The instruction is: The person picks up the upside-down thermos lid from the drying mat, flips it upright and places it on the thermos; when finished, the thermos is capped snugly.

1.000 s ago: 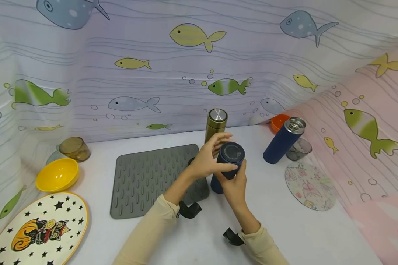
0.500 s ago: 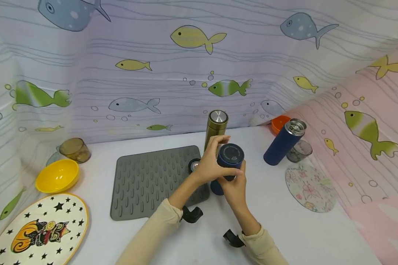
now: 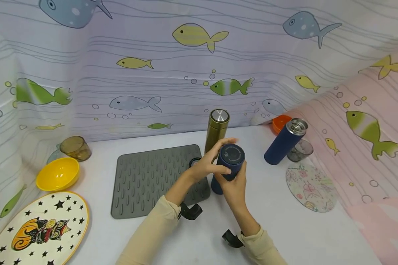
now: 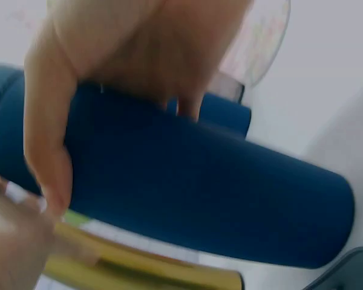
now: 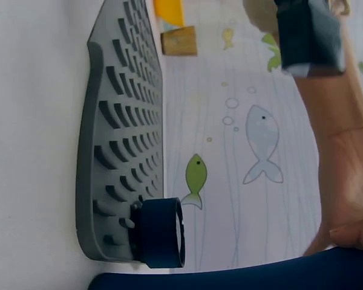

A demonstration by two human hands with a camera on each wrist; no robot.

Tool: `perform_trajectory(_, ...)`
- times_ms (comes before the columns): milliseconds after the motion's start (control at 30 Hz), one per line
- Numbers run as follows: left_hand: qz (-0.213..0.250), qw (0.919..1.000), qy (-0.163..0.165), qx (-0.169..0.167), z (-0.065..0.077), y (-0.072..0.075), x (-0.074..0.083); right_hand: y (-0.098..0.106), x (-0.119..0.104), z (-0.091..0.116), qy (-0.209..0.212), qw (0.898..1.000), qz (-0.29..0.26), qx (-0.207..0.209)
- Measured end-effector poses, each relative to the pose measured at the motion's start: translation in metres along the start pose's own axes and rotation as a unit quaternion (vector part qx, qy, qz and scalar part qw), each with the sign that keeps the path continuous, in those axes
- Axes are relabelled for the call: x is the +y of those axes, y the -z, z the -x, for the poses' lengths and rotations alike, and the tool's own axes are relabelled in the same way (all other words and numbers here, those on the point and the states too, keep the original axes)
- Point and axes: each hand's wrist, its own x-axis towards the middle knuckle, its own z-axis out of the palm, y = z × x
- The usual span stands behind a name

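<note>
A dark blue thermos (image 3: 216,187) is between my hands, its round black-printed top (image 3: 232,154) facing up at the camera. My right hand (image 3: 234,188) grips its body; the left wrist view shows the right hand (image 4: 127,45) wrapped round the blue side. Thumb and fingers of my left hand (image 3: 203,167) go round the thermos near its top; that left hand (image 4: 15,241) is blurred in its own wrist view. Just behind stands a gold thermos (image 3: 216,132). A dark blue cap (image 5: 160,232) lies on the grey ridged mat (image 3: 152,184), partly hidden by my left hand in the head view.
To the right stand an uncapped blue thermos (image 3: 280,147), a clear glass (image 3: 300,151), an orange bowl (image 3: 278,123) and a round floral mat (image 3: 310,189). At left are a yellow bowl (image 3: 58,175), an amber glass (image 3: 75,148) and a patterned plate (image 3: 74,228).
My left hand shifts around the top of the blue thermos, its thumb drawing back leftward, and the printing on the top has turned. The right hand keeps its grip on the body.
</note>
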Motion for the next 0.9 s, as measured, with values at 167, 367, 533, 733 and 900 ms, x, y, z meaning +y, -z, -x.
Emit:
perform_trajectory(167,-0.039,0.9983,0.003,0.044,0.002,-0.006,-0.002,-0.001,0.018,-0.001,-0.009,1.0,-0.013,0.01)
perform_trajectory(367,-0.029,0.9989,-0.017,0.033,0.002,-0.007,-0.004,-0.001,-0.008,0.001,-0.02,1.0,-0.018,0.009)
perform_trajectory(533,-0.039,0.9982,-0.023,0.04,0.001,-0.007,0.0,-0.002,-0.002,0.001,-0.009,1.0,-0.009,0.008)
perform_trajectory(733,-0.067,0.997,-0.007,0.037,0.0,-0.005,0.002,-0.004,0.028,-0.001,-0.003,1.0,-0.018,0.013)
perform_trajectory(900,-0.048,0.9985,-0.026,0.003,-0.001,-0.002,0.004,-0.004,0.033,-0.001,-0.005,1.0,-0.024,0.006)
